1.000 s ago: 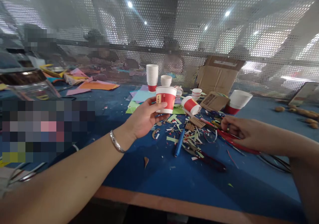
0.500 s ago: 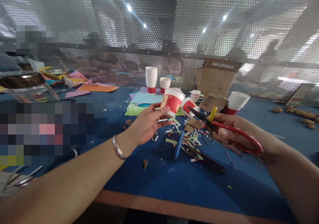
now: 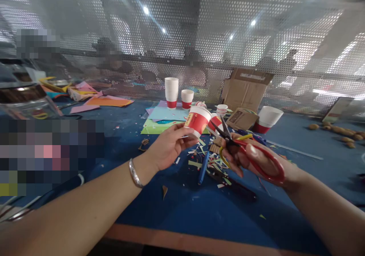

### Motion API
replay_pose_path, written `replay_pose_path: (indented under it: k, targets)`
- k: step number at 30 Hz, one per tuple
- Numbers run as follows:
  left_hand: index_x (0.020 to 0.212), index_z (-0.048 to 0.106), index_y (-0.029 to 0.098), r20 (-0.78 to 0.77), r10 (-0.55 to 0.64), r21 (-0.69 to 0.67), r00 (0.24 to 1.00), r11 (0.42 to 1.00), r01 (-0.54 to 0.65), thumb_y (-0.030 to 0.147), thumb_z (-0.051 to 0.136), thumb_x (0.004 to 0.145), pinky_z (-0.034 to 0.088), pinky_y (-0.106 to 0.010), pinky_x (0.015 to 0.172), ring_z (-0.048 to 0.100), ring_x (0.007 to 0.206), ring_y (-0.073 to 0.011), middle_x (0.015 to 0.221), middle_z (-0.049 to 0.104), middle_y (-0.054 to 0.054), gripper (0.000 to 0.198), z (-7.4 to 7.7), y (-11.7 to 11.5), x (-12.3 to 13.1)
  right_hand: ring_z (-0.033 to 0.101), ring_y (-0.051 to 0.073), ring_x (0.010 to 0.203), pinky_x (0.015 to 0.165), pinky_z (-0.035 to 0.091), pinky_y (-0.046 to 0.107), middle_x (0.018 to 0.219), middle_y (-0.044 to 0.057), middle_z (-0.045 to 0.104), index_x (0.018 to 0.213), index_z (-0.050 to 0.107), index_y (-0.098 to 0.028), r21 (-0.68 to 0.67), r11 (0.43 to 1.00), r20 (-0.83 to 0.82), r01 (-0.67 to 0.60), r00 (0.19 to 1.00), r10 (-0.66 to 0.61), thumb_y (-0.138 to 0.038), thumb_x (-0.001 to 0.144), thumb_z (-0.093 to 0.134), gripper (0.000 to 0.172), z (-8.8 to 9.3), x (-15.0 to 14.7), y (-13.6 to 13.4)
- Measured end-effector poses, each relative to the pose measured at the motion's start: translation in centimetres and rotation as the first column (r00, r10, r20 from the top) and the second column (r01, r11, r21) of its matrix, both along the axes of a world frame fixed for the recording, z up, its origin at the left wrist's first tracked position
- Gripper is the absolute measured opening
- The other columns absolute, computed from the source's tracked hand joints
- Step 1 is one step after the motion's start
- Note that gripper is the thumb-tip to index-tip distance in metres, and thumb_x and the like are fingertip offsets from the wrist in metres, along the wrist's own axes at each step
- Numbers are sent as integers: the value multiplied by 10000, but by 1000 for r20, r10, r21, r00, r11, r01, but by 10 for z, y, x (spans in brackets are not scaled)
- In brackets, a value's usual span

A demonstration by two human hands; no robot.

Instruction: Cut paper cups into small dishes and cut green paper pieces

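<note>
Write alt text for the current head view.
A person's left hand holds a tilted red-and-white paper cup; the right hand holds open scissors pointed up near it. Paper scraps litter the blue table below, with stacked cups and cardboard behind.

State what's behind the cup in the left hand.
Behind the held cup, a second red cup shows partly to the right, and a white-and-red object peeks above the rim. Their covered parts, and anything fully hidden, cannot be seen.

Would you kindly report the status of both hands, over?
Left hand gripping tilted paper cup. Right hand holding open scissors. Paper scraps scattered on table below.
</note>
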State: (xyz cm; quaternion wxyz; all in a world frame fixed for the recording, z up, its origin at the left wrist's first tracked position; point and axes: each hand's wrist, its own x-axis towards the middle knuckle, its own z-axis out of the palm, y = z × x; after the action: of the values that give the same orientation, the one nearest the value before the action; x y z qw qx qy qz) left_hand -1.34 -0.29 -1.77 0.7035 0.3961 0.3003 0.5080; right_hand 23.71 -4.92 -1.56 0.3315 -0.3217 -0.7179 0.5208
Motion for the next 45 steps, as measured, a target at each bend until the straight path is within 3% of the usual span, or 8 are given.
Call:
replay_pose_path:
  k: [2, 6, 11, 16, 24, 32, 40, 45]
  targets:
    - [928, 618, 140, -24, 3, 11, 1000, 1000, -2, 139, 762, 762, 571, -356, 879, 675, 820, -151, 900, 711, -53, 220, -1, -1, 2, 501, 124, 632, 632, 415, 294, 835, 48, 570, 829, 562, -187, -1, 998, 30, -57, 998, 57, -597, 988, 423, 462, 1, -2, -1]
    - [1012, 577, 151, -69, 31, 35, 997, 999, -29, 146, 794, 749, 563, -356, 878, 671, 823, -147, 932, 704, -57, 341, -3, -3, 5, 511, 135, 645, 646, 425, 300, 769, 59, 559, 666, 545, -171, -22, 992, 131, -120, 984, 122, -613, 986, 418, 561, 2, -5, -3]
    - [1087, 561, 146, -107, 87, 96, 990, 992, -77, 153, 815, 725, 569, -347, 855, 678, 918, -183, 1055, 702, -97, 443, -1, -4, 5, 449, 112, 578, 559, 373, 271, 748, 18, 533, 935, 571, -162, -49, 994, 152, -95, 983, 102, -693, 928, 470, 541, 1, -4, -3]
    - [1092, 593, 159, -129, 119, 148, 985, 984, -99, 194, 839, 711, 560, -331, 863, 680, 922, -181, 1037, 704, -83, 455, -3, -5, 4, 397, 82, 532, 513, 323, 254, 769, 2, 511, 994, 535, -170, -55, 994, 160, -90, 982, 97, -691, 944, 439, 532, 3, -7, -4]
    - [1204, 667, 199, -281, 66, 304, 957, 952, 24, 294, 828, 748, 501, -381, 948, 667, 1049, -227, 1121, 733, -96, 493, -11, -17, 12, 302, 63, 520, 453, 244, 230, 777, -16, 432, 963, 494, -185, -175, 983, 37, -52, 998, 59, -676, 928, 491, 492, 6, -16, -12]
    - [1146, 622, 174, -168, 160, 229, 973, 966, -120, 289, 837, 749, 506, -388, 955, 676, 1021, -211, 1119, 724, -96, 466, -10, -13, 11, 319, 61, 541, 475, 258, 240, 810, 13, 452, 723, 430, -180, -218, 976, 65, -28, 997, 43, -630, 969, 456, 513, 3, -15, -14]
    - [1206, 586, 196, -265, 327, 444, 907, 877, -186, 305, 838, 751, 543, -352, 920, 652, 1086, -218, 1181, 697, -92, 532, -11, -13, 6, 261, 52, 518, 438, 194, 221, 762, -21, 415, 853, 456, -191, -273, 962, 7, -20, 1000, 23, -666, 910, 542, 487, 11, -21, -17]
    - [1229, 588, 207, -280, 389, 549, 878, 815, -186, 278, 833, 746, 561, -358, 907, 667, 1063, -232, 1225, 674, -99, 546, -7, -18, 2, 206, 31, 485, 403, 140, 196, 713, -50, 365, 805, 396, -201, -323, 946, -50, -34, 999, 19, -648, 901, 574, 490, 12, -25, -19]
